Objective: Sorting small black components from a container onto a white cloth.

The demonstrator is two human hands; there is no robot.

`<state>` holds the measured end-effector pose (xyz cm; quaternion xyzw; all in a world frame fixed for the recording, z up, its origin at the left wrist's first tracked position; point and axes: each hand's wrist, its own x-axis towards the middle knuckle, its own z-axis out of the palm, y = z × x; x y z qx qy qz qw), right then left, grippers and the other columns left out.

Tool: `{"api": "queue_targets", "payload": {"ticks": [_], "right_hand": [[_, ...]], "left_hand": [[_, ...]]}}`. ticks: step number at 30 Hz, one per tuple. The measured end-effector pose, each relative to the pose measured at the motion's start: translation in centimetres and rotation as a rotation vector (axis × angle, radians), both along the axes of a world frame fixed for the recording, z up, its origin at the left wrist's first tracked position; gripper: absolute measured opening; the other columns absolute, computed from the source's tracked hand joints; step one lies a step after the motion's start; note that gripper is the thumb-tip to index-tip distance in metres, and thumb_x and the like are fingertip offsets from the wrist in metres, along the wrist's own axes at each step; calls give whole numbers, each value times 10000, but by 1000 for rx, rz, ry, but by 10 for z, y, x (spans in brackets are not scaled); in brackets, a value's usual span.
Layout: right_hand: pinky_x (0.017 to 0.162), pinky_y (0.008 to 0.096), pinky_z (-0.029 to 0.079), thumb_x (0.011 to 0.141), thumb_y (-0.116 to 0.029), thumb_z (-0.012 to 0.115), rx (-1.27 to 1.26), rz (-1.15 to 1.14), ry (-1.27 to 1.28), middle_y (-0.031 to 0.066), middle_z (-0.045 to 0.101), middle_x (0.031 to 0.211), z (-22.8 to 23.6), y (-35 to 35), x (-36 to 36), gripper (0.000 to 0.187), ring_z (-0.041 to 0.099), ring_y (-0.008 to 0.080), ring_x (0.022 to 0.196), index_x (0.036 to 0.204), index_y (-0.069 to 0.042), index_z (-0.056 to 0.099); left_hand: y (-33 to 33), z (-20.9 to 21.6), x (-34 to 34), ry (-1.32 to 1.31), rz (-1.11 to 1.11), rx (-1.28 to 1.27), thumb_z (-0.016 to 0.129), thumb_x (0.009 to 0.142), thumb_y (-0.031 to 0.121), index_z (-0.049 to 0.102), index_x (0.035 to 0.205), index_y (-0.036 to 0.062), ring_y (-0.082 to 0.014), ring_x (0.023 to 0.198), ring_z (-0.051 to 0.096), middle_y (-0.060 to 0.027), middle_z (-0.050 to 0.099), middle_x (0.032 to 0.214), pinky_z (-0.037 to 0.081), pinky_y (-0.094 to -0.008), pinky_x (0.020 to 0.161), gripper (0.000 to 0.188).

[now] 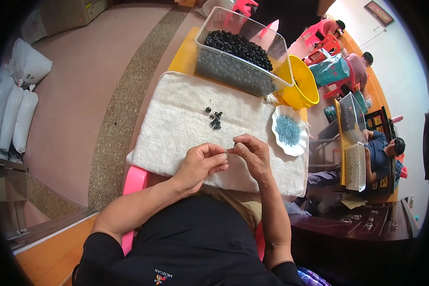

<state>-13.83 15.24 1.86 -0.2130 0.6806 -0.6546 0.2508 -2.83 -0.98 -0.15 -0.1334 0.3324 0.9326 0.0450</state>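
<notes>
Over the near part of a white towel (171, 114), both of my hands are close together with their fingertips pinched. My left hand (201, 166) has thumb and forefinger closed, and whatever they hold is too small to make out. Between the fingertips of my right hand (253, 155) shows a small black piece (234, 144), partly hidden. Just beyond my hands lies a loose cluster of small black pieces (216, 121), with one black round piece (208, 109) apart from it. To the right, a white wavy-edged dish (298, 151) contains many tiny bluish clear pieces (287, 130).
A clear plastic bin (233, 76) of black round pieces stands at the table's far side, beside a yellow basin (310, 93). White sacks (24, 121) stand on the floor at left. At right, a person (383, 150) sits by a white perforated basket (355, 167).
</notes>
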Motion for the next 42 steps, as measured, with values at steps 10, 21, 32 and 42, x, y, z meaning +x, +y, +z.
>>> {"api": "queue_targets", "payload": {"ticks": [10, 21, 32, 42], "right_hand": [[797, 277, 539, 955, -89, 619, -68, 149, -82, 41, 642, 949, 2, 7, 7, 120, 630, 118, 868, 1011, 16, 640], [779, 248, 519, 926, -85, 658, 53, 193, -109, 25, 656, 905, 9, 10, 6, 118, 616, 99, 848, 980, 18, 642], [753, 216, 478, 920, -92, 667, 129, 268, -62, -5, 648, 877, 16, 12, 5, 95, 584, 65, 833, 930, 2, 663], [666, 217, 497, 830, 13, 737, 143, -161, 271, 18, 684, 826, -2, -1, 29, 95, 618, 79, 737, 911, 8, 687]], "left_hand": [[1, 4, 1, 13, -6, 0, 642, 924, 42, 611, 1061, -20, -126, 863, 656, -84, 664, 978, 578, -263, 804, 153], [1, 1, 0, 33, -29, -49, 632, 926, 27, 569, 1051, 8, -148, 895, 667, -79, 650, 987, 583, -277, 807, 141], [0, 1, 1, 67, -75, -120, 654, 912, 30, 561, 1003, 8, -129, 841, 651, -63, 629, 939, 583, -267, 782, 131], [0, -3, 0, 37, 6, -80, 630, 919, 12, 568, 996, 11, -131, 848, 647, -71, 645, 928, 582, -280, 793, 99]]}}
